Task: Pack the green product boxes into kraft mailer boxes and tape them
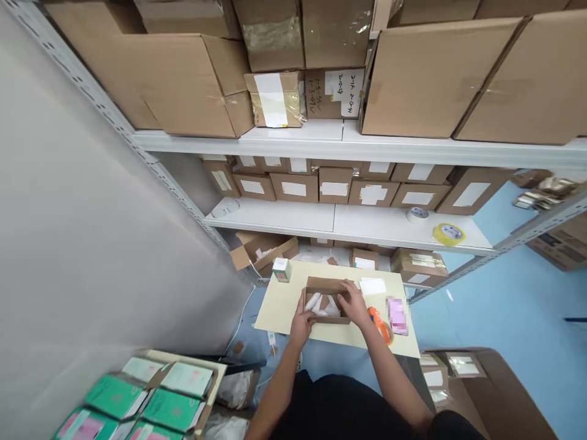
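Note:
A small open cardboard box [328, 283] stands on the pale yellow table [284, 305], with white wrapped pieces [324, 305] inside it. My left hand [301, 321] grips the box's left front corner, thumb near the rim. At the right side my right hand [354, 304] rests over the edge, its fingers bent onto the box wall. To the right on the table lie white papers [372, 286], an orange tape dispenser [380, 324] and a pink packet [398, 316]. A small green and white box [281, 270] stands at the table's back left.
Beyond the table, a metal shelf [293, 215] holds labelled cartons, a white tape roll [417, 214] and a yellow one [449, 234]. An open carton [266, 249] sits behind the table's left corner. Green boxes [170, 408] are at lower left, a large open carton [499, 391] at lower right.

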### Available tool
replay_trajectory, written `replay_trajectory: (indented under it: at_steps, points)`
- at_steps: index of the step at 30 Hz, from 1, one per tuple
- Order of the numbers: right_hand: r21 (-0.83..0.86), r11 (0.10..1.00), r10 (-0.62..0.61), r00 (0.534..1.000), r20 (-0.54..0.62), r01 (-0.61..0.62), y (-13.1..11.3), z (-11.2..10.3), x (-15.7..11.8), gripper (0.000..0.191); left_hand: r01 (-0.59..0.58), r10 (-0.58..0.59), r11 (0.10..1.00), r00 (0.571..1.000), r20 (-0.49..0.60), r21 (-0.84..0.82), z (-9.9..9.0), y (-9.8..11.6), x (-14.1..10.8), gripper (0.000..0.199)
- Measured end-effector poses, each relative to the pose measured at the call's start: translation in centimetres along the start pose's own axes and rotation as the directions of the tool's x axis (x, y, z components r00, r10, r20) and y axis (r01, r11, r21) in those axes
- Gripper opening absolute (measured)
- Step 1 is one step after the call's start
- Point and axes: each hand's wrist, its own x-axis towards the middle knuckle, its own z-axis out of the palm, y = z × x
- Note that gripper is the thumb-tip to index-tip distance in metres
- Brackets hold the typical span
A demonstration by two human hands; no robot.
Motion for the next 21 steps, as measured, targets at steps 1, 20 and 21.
replay_trajectory:
  at_steps: [1, 20, 21]
  points:
    - [-0.013, 1.000, 0.011, 1.000, 0.006, -0.011, -0.6, 1.1, 0.5, 0.047, 0.002, -0.003, 1.000, 1.000, 0.023, 0.006, -0.5, -0.9, 1.4, 0.028]
    - [0.492, 0.753, 0.367, 0.899, 0.237, -0.437, -6.3, 24.0, 12.6, 0.074, 0.214, -0.208, 0.966, 0.976, -0.057, 0.147, -14.7, -10.1, 14.7, 0.071]
    - [0.489, 0.755, 0.366, 0.900, 0.238, -0.436, -6.7, 25.4, 13.2, 0.075, 0.230, -0.228, 0.959, 0.973, -0.027, 0.166, -15.7, -10.1, 16.0, 0.081]
